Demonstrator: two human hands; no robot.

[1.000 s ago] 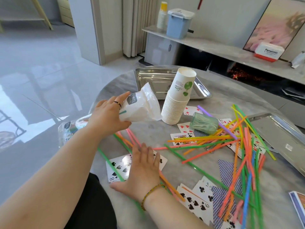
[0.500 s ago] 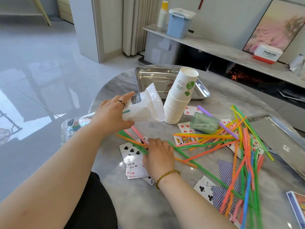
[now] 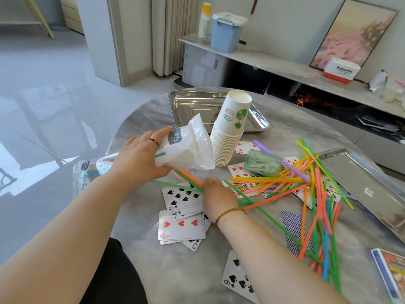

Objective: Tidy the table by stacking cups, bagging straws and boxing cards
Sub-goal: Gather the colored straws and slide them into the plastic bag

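Left hand point(image 3: 140, 160) grips a white plastic bag point(image 3: 186, 148) by its near end, held off the round marble table point(image 3: 153, 115), mouth end tilted toward the cup stack. A dark ring sits on one finger. Right hand point(image 3: 217, 196), braided bracelet at the wrist, rests palm-down with fingers curled over a bundle of green, orange and pink straws point(image 3: 188, 177) that run up to just below the bag; grip looks closed on them, fingertips hidden.

Beside and under the right hand: a fanned pile of face-up playing cards point(image 3: 182, 216), spades on top, three of hearts nearest. A nine of spades point(image 3: 238, 279) lies apart, by the right forearm.

Just beyond the bag: tall leaning stack of paper cups point(image 3: 230, 137), in front of a steel tray point(image 3: 190, 106). Right of the stack, a green translucent container point(image 3: 262, 163) on its side.

Further right: loose straws point(image 3: 317, 194) scattered over more cards; second steel tray point(image 3: 363, 183) at the table edge; card box point(image 3: 392, 270) at the near right corner.
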